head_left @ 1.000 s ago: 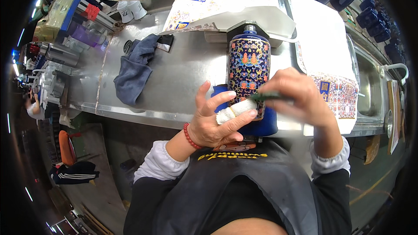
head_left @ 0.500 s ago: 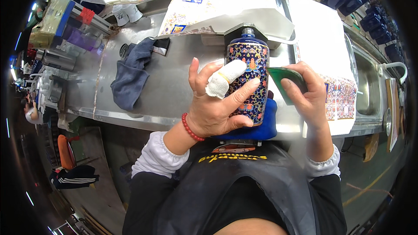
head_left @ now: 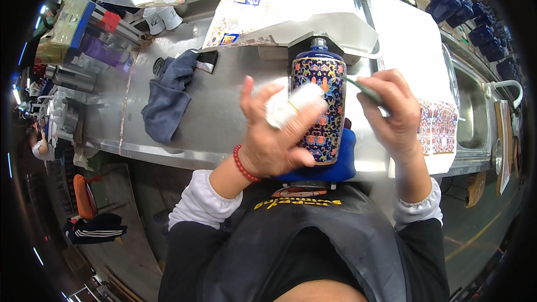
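Observation:
A dark blue bottle (head_left: 319, 106) with a colourful floral pattern lies on its back in front of me, its neck pointing away. Its neck end is at a dark angular holder (head_left: 300, 41), and a blue cloth (head_left: 345, 159) shows beneath its base. My left hand (head_left: 275, 134), one finger wrapped in white material and blurred, overlaps the bottle's left side with its fingers spread; whether it touches is unclear. My right hand (head_left: 394, 109) pinches a thin green scraper (head_left: 372, 92) edge-on, close beside the bottle's right side.
Printed pattern sheets (head_left: 291, 8) lie on a tray behind the bottle, and more sheets (head_left: 439, 126) at the right. A grey-blue cloth (head_left: 169, 98) rests on the steel counter (head_left: 224, 95) at left. A sink (head_left: 472, 106) is at right; several dark blue bottles (head_left: 447, 3) stand beyond.
My right hand has turned the green scraper, so its broad face no longer shows. My left hand has shifted slightly left and down, its thumb coming away from the bottle's lower part.

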`<state>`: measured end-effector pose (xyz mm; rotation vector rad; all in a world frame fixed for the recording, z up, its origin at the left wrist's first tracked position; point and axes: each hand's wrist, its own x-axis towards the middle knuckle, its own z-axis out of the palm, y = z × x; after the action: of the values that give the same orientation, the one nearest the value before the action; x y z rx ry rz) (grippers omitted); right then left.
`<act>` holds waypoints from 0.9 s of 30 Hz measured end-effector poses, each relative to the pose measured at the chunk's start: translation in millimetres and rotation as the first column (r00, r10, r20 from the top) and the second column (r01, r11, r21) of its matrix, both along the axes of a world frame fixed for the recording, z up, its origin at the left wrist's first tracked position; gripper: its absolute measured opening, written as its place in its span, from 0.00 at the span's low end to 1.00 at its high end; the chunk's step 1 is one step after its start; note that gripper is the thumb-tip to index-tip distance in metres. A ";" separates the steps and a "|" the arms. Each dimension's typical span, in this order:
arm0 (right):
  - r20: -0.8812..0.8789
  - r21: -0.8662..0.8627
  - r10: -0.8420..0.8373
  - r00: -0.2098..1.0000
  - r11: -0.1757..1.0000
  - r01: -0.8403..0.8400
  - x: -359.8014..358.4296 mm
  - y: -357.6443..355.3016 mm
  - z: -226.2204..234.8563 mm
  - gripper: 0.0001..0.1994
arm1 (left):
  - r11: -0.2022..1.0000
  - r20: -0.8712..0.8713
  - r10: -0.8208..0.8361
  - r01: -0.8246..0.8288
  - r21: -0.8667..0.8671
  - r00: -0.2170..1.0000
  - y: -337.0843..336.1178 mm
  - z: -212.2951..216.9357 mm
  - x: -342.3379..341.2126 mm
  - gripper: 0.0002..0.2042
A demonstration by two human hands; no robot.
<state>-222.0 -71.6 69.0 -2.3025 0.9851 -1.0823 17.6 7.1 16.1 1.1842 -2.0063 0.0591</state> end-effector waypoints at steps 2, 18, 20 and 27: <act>0.265 0.182 0.012 0.964 0.981 -0.062 -2.0 2.1 -7.0 0.08 | 0.992 0.161 -0.098 0.110 -0.068 0.982 2.1 1.3 -5.7 0.36; 0.278 0.179 -0.124 0.953 0.981 0.075 9.6 5.2 -28.3 0.10 | 0.986 0.310 0.160 -0.167 -0.006 0.937 -1.3 17.6 -21.9 0.38; 0.002 -0.285 -0.111 0.994 0.952 0.107 15.1 4.5 -18.6 0.17 | 0.980 0.279 0.183 -0.196 0.020 0.943 1.1 15.0 -17.7 0.37; 0.109 0.192 0.234 0.966 0.949 -0.252 1.9 -4.1 -3.4 0.21 | 0.972 -0.001 0.168 -0.166 0.164 0.986 -5.4 -1.9 -5.1 0.40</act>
<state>-220.1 -75.7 65.6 -2.1257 0.7195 -0.9233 12.4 1.8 14.2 1.4521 -1.9233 -0.0314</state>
